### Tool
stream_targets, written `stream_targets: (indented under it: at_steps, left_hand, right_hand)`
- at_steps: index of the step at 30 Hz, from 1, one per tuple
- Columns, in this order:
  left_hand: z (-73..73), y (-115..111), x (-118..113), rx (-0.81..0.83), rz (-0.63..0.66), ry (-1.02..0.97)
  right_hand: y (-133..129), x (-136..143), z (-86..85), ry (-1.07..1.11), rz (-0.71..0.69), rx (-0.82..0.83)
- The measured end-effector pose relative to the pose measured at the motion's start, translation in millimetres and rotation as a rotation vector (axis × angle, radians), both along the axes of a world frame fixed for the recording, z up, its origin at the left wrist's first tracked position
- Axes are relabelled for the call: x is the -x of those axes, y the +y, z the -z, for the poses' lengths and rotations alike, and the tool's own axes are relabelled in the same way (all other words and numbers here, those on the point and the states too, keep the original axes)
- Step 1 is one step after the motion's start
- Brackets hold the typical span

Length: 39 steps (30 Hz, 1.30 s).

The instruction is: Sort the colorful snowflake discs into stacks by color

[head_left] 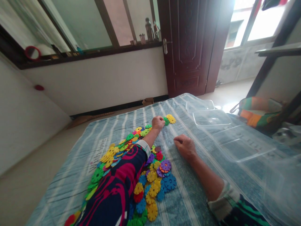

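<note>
My left hand (158,123) reaches over the far side of a spread pile of colourful notched plastic discs (154,190). Its fingers are closed at the edge of a green disc (166,121), which lies beside a yellow disc (172,118). To the right of the pile, my right hand (185,146) rests low over the striped bedspread (183,191) with its fingers curled in. Whatever those fingers hold, if anything, is hidden. My left sleeve covers part of the pile.
Several clear plastic boxes (213,118) stand in a row along the right side of the bed. Beyond the bed are a dark red door (188,47) and a window ledge (94,56) with a thermos (148,29). An orange and green bag (254,113) is at the right.
</note>
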<state>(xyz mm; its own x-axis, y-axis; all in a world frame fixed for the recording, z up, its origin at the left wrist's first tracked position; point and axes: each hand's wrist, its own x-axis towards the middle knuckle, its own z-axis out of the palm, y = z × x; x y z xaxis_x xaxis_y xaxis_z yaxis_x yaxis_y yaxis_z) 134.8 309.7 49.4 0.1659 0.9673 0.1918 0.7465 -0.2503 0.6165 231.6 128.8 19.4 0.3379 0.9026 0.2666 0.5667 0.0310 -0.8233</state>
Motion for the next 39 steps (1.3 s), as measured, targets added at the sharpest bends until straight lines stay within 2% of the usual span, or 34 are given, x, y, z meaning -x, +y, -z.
stream_targets:
  at_steps: [5, 13, 22, 39]
  left_hand:
    - [-6.9, -8, 6, -0.12, -0.012, 0.096]
    - [-0.3, -28, 7, -0.124, 0.012, 0.251]
    - [-1.2, -26, 0, -0.106, -0.027, 0.322]
    - [2.7, -23, -4, -0.164, 0.033, 0.315]
  right_hand:
    - [0, 1, 0.0, -0.007, 0.01, -0.004]
    - [0, 1, 0.6, -0.017, -0.001, -0.002]
    - [1, 0, 0.5, -0.021, -0.007, 0.008]
    - [0, -1, -0.4, -0.003, -0.015, 0.02]
